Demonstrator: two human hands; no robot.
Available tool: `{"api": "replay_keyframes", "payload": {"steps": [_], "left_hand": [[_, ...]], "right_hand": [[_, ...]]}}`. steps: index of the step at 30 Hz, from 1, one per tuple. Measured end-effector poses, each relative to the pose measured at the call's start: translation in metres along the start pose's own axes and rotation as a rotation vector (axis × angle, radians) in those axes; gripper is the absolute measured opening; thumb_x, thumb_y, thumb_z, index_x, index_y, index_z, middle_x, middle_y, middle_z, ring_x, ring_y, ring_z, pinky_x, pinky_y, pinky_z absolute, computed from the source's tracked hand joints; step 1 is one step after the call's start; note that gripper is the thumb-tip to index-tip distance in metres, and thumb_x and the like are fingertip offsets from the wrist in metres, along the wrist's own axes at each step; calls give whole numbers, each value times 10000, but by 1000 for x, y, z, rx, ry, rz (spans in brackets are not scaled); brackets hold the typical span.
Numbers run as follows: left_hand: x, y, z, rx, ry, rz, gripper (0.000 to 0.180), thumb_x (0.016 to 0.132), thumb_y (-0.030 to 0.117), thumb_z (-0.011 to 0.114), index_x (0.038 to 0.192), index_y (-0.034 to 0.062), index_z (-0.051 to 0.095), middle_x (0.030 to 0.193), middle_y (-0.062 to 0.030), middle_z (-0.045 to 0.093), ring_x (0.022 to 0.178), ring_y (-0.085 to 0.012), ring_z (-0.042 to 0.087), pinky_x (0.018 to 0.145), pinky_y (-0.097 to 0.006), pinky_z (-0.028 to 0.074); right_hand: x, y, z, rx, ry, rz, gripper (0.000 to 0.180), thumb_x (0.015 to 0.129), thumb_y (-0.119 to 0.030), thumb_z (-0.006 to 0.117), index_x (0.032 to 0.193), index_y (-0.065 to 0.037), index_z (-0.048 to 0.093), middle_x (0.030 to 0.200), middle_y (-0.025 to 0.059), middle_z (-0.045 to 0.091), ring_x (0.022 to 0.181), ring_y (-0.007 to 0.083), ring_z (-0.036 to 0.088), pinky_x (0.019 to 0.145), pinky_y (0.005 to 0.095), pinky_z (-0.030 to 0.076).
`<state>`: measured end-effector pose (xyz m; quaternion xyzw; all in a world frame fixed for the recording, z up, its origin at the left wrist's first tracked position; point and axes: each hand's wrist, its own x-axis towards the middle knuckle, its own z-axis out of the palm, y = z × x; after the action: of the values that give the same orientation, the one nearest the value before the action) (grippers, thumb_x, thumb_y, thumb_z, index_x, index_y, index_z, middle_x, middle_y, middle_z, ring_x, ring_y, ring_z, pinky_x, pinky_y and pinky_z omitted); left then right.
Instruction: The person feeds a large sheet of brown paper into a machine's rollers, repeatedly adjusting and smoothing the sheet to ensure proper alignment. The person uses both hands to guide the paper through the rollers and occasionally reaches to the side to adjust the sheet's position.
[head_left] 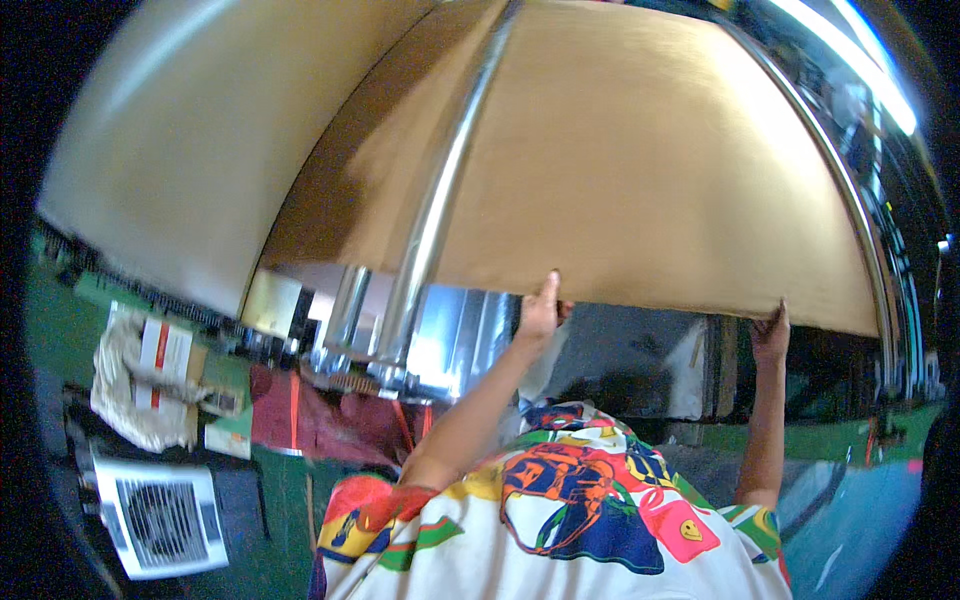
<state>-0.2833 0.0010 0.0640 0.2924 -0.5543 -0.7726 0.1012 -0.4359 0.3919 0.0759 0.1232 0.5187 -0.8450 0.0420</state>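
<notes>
The left hand (541, 315) and right hand (770, 335), well apart, are each clamped on the near edge of the brown sheet (620, 170). It spreads before the person, crossed by a shiny bar (452, 170), beside a big roller (190, 150).

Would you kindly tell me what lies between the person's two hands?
In the head view, the lower edge of the brown sheet runs between the left hand and the right hand, with nothing visible resting on it there.
</notes>
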Motion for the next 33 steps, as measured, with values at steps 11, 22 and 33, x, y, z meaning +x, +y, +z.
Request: {"api": "replay_keyframes", "payload": {"steps": [11, 22, 33], "left_hand": [[11, 1, -26, -87, -18, -27, 384, 835, 431, 523, 776, 51, 514, 573, -44, 527, 433, -101, 462, 385, -225, 376], [7, 9, -43, -93, -33, -10, 399, 833, 432, 528, 723, 48, 516, 536, -20, 494, 431, -79, 446, 384, -196, 364], [7, -3, -5, -287, 193, 249, 429, 898, 365, 422, 1137, 12, 464, 1017, -72, 568, 904, -182, 539, 798, -292, 443]], "right_hand": [[-5, 19, 28, 39, 117, -160, 378, 872, -392, 446, 993, -46, 539, 840, 53, 569, 640, 135, 508, 511, 250, 399], [4, 37, 20, -41, 121, -262, 319, 886, -352, 433, 640, -150, 453, 457, -47, 341, 360, 84, 303, 360, 239, 221], [-4, 63, 11, -267, 127, -138, 354, 883, -418, 423, 898, -88, 548, 716, -6, 523, 553, 111, 437, 481, 255, 348]]}}
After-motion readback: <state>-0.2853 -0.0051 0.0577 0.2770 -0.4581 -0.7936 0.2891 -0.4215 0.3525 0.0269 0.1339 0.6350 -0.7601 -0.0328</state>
